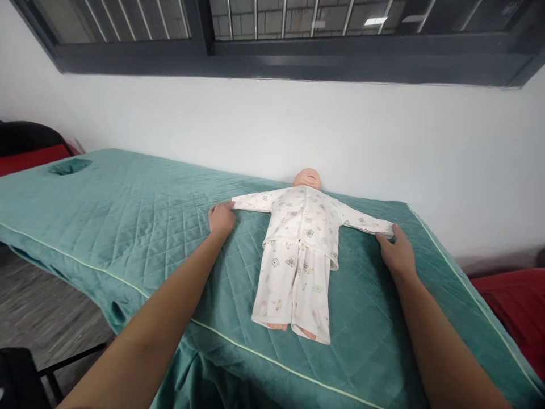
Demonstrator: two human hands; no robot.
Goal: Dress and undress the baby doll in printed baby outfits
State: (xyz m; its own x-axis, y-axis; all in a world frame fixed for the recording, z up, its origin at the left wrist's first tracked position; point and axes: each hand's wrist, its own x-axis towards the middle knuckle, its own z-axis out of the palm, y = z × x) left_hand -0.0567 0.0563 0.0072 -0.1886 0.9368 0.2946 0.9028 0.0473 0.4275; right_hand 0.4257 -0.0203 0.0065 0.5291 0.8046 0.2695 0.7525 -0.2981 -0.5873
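A baby doll [306, 178] lies on its back on a green quilted bed cover [128, 216], dressed in a white printed top [304, 218] and matching trousers [293, 284]. Both sleeves are stretched straight out sideways. My left hand [221, 218] rests at the cuff of the sleeve on the left, fingers curled onto its end. My right hand [398, 253] pinches the cuff of the sleeve on the right. The doll's feet peek out below the trouser legs near the cover's front edge.
The bed stands against a white wall under a dark-framed window. A face hole [70, 166] opens in the cover at the far left. Red upholstery [515, 307] shows at the right, more red and black at the far left. Grey floor lies below left.
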